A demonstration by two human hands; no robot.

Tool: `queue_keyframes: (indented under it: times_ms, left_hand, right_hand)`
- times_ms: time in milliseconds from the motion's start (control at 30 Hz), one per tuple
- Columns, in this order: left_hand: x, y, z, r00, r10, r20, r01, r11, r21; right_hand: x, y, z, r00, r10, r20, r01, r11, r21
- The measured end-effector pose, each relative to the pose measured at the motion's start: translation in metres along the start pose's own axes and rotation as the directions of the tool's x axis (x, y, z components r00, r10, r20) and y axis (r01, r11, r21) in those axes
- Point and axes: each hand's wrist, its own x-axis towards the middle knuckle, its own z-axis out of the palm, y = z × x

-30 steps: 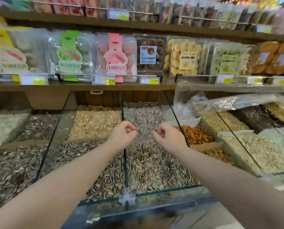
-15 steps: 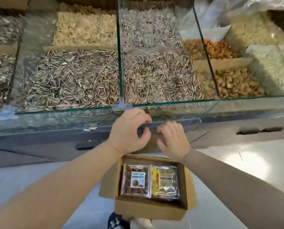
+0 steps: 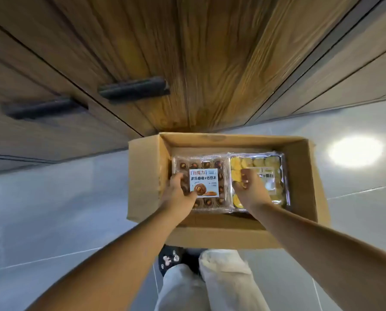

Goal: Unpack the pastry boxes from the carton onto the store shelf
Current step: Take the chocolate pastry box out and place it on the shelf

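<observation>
An open cardboard carton (image 3: 232,140) stands on the floor against the cabinet base. Two clear plastic pastry boxes lie flat in it, side by side. The left one, the brown pastry box (image 3: 206,164), holds dark round pastries under a white and blue label. The right one, the yellow pastry box (image 3: 266,162), holds yellow pastries. My left hand (image 3: 178,194) grips the brown box at its left edge, thumb on the lid. My right hand (image 3: 248,189) has its fingers curled on the yellow box's left part, hiding part of its label.
Wooden cabinet doors with black handles (image 3: 133,88) (image 3: 43,107) rise right behind the carton. Grey tiled floor (image 3: 52,209) spreads to both sides, with a bright light glare (image 3: 356,151) at the right. My legs in light trousers (image 3: 210,283) and a dark shoe (image 3: 171,259) are just in front of the carton.
My view has dropped from the shelf and the seed bins to the floor. Both hands have gone down from the glass bin edge into the carton and onto the two boxes.
</observation>
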Motion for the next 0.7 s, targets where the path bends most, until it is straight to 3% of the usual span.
queue_keyframes:
  times_ms: [267, 400, 500, 700]
  left_hand:
    - [0.079, -0.086, 0.071, 0.987, -0.144, 0.069, 0.136, 0.985, 0.103]
    - [0.101, -0.091, 0.082, 0.956, -0.291, 0.043, 0.293, 0.953, -0.073]
    - [0.109, -0.088, 0.083, 0.940, -0.342, -0.007, 0.334, 0.921, -0.199]
    - [0.084, -0.066, 0.067, 0.889, -0.453, -0.067, 0.422, 0.868, -0.260]
  right_hand:
    - [0.061, 0.068, 0.082, 0.971, 0.222, 0.084, -0.231, 0.966, 0.113]
    - [0.068, 0.078, 0.094, 0.952, 0.281, 0.117, -0.298, 0.940, 0.167]
    - [0.071, 0.076, 0.096, 0.934, 0.322, 0.152, -0.352, 0.901, 0.253]
    - [0.070, 0.067, 0.071, 0.920, 0.387, 0.060, -0.391, 0.899, 0.199]
